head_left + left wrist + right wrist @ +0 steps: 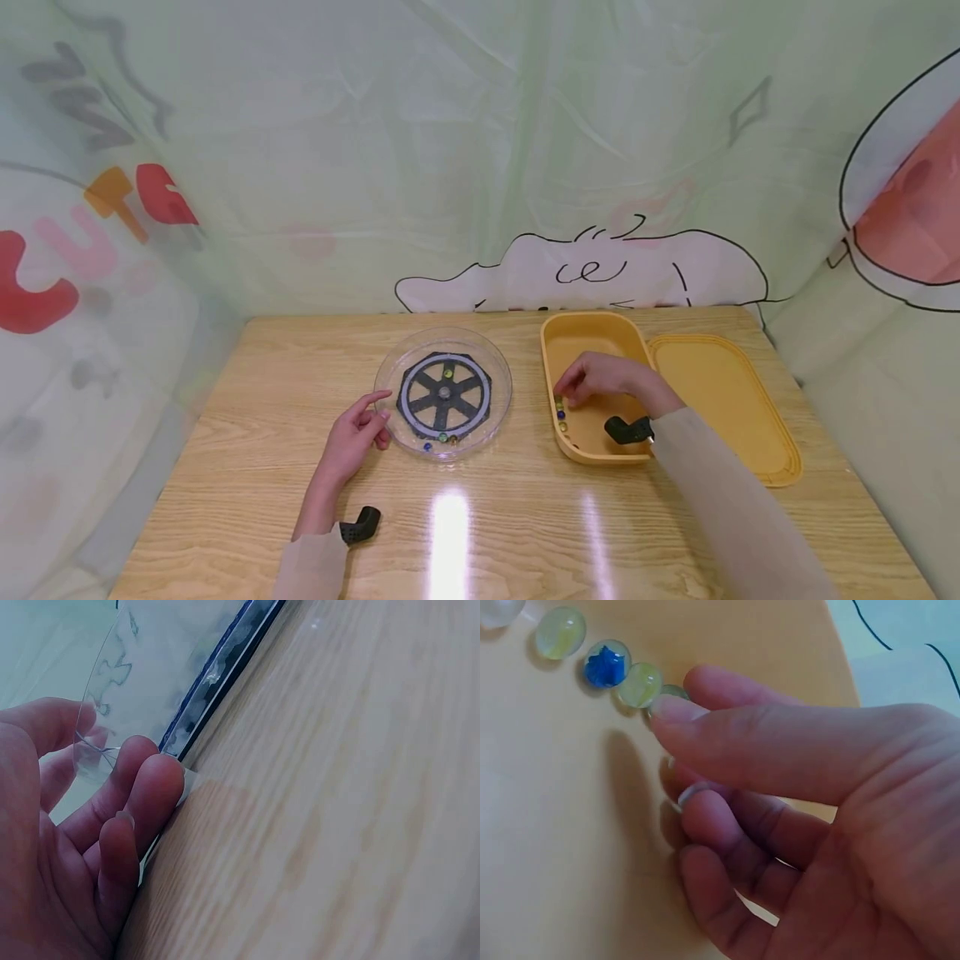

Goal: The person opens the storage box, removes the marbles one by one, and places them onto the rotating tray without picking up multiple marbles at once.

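Observation:
My left hand (pixel 354 435) holds the left rim of a round clear dish (pixel 501 417), and the left wrist view shows its fingertips around the clear wall. Inside the dish lies a dark spoked wheel (pixel 444 393) with a pale ring. A yellow-green marble (pixel 448 374) sits near its top; blue, green and brown marbles rest by the near edge. My right hand (pixel 600 375) is down in a yellow box (pixel 600 327). Its thumb and index fingertip pinch a greenish marble (pixel 673 691), mostly hidden. Beside it, a yellow marble (pixel 639 685) and a blue marble (pixel 607 664) line the wall.
A flat yellow lid (pixel 723 400) lies right of the box, under the right forearm. Printed cloth (pixel 450 167) hangs behind and beside the wooden table (pixel 247 433). A black wrist device (pixel 362 527) sits on the left wrist, another black device (pixel 628 430) on the right.

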A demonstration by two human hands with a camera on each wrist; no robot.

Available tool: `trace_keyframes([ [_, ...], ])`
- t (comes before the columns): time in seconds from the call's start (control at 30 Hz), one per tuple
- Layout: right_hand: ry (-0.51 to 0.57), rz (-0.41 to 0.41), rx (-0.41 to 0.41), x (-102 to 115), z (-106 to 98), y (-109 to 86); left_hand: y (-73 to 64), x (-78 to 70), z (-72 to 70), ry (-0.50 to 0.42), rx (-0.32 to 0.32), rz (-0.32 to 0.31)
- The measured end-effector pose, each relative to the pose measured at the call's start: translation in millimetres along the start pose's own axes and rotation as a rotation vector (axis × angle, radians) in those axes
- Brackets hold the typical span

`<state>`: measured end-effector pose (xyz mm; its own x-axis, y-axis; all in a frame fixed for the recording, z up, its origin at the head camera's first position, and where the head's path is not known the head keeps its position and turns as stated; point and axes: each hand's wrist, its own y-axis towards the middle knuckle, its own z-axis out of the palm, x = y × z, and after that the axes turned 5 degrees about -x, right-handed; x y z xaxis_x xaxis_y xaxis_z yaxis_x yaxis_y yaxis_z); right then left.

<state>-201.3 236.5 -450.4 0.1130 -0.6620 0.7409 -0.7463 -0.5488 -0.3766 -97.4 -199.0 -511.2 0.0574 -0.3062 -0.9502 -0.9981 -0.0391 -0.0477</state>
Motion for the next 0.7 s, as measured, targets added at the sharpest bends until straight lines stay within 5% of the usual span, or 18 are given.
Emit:
trace_keyframes([
  [0.7, -0.085, -0.034, -0.051, 2.4, 7.4, 0.5, 0.8, 1.6, 0.0, -0.001, 0.004, -0.015],
])
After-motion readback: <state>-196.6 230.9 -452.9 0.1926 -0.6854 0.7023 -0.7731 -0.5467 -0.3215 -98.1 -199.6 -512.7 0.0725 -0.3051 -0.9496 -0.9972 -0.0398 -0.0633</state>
